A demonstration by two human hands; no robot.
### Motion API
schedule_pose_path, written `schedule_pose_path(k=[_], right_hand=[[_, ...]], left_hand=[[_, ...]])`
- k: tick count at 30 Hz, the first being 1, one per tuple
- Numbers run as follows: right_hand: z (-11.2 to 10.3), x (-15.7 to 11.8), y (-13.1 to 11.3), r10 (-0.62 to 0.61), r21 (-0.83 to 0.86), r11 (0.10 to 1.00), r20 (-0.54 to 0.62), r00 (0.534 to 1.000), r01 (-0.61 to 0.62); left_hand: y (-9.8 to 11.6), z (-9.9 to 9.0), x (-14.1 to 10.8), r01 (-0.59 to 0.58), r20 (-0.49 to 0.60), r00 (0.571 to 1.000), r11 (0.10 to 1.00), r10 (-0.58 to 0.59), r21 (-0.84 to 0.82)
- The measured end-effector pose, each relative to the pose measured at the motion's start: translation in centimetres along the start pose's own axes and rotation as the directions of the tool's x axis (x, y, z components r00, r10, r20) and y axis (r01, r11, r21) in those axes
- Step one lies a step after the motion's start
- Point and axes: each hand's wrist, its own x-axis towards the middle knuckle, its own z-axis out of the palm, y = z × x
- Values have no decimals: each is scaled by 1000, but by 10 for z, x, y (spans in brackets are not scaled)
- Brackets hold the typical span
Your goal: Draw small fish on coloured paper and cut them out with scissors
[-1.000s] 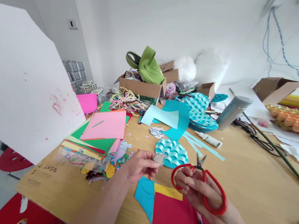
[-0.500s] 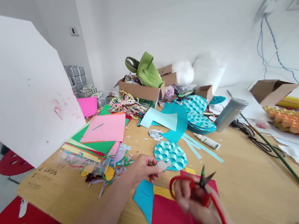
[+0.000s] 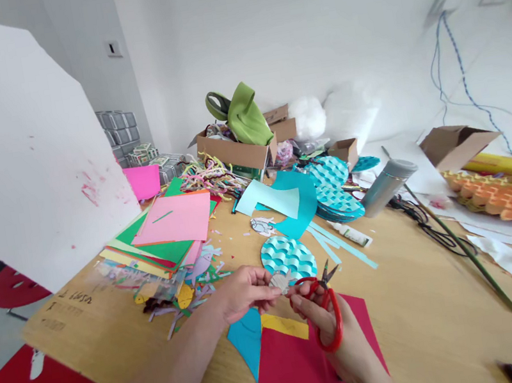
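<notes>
Between the thumb and fingers of my left hand (image 3: 247,293) is a small pale paper cutout (image 3: 279,282), fish-like in outline. My right hand (image 3: 322,317) is closed around red-handled scissors (image 3: 330,328), whose dark blades (image 3: 330,272) are parted and point up and away. The fingertips of my right hand are close to the cutout; whether they touch it I cannot tell. Beneath my hands lie a dark red sheet (image 3: 308,371), a yellow strip (image 3: 284,327) and a blue paper piece (image 3: 247,342). Just beyond is a round turquoise scale-patterned disc (image 3: 288,257).
A white fish drawing cutout (image 3: 263,226) lies past the disc, near a glue bottle (image 3: 350,233). Coloured sheets (image 3: 173,221) and paper scraps (image 3: 201,271) are at left. A grey cylinder (image 3: 390,185), a green stick (image 3: 460,250) and orange egg-carton-like pieces (image 3: 509,193) are at right.
My right hand has come up and left with the scissors, close to my left hand and the cutout. The view has shifted slightly, and a dark object now shows at the lower right edge.
</notes>
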Motion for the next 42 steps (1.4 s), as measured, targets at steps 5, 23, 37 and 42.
schedule_pose_path(k=[5, 23, 37, 42], right_hand=[[-3, 2, 3, 50, 111, 993, 3, 999, -50], [-3, 2, 2, 60, 63, 996, 40, 997, -63], [2, -2, -5, 22, 51, 998, 155, 988, -31], [7, -3, -7, 13, 73, 997, 152, 988, -25]], left_hand=[[0, 0, -2, 21, 75, 997, 999, -19, -35], [2, 2, -5, 38, 125, 991, 999, -36, -10], [2, 3, -6, 41, 140, 989, 999, -40, -4], [1, 6, -6, 27, 117, 993, 1000, -26, -7]])
